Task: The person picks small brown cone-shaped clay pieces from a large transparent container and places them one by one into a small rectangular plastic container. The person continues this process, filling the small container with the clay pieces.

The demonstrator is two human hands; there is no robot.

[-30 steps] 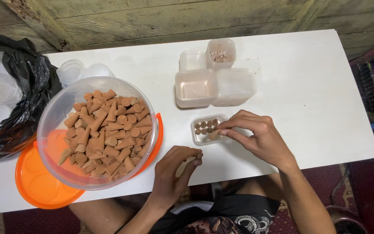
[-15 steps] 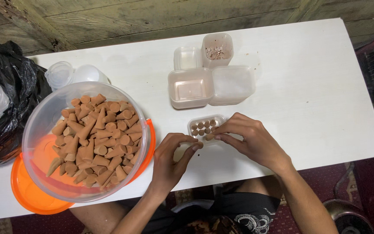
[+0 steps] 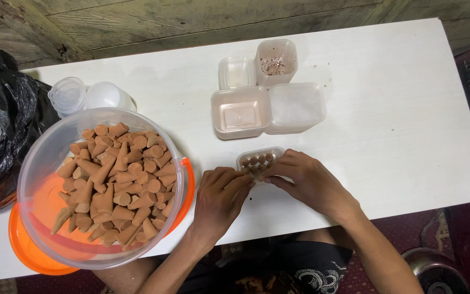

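Just below centre of the frame, at the near edge of the white surface (image 3: 387, 109): small clear plastic tray (image 3: 259, 161) of brown incense cones, tips up, packed in tight rows, presumably so that more fit and none topple. About seven or eight cone tops visible; exact count hidden by fingers. Right hand (image 3: 307, 182) curled over the tray's near right corner, thumb and forefinger pinched at its edge, likely steadying it or pressing a cone in; whether a cone sits in that grip cannot be told. Left hand (image 3: 220, 198) just beside the tray's left end, fingers folded loosely inward, fingertips touching the tray's corner; anything held inside the fist not visible.

Above the tray, four clear and frosted square plastic containers (image 3: 267, 95) grouped close together: two larger ones in front, two smaller behind, the taller rear one dusted with brown crumbs. Within easy reach, well apart from the edge.

Lower left of the frame: one large round transparent plastic tub (image 3: 101, 188) heaped with loose terracotta-coloured cones, dozens, too many to count, resting on one orange round lid (image 3: 28, 250) that likely catches spill. Upper left: two small round translucent cups (image 3: 91, 97), and one black plastic bag (image 3: 12, 136) holding pale items at the far left.
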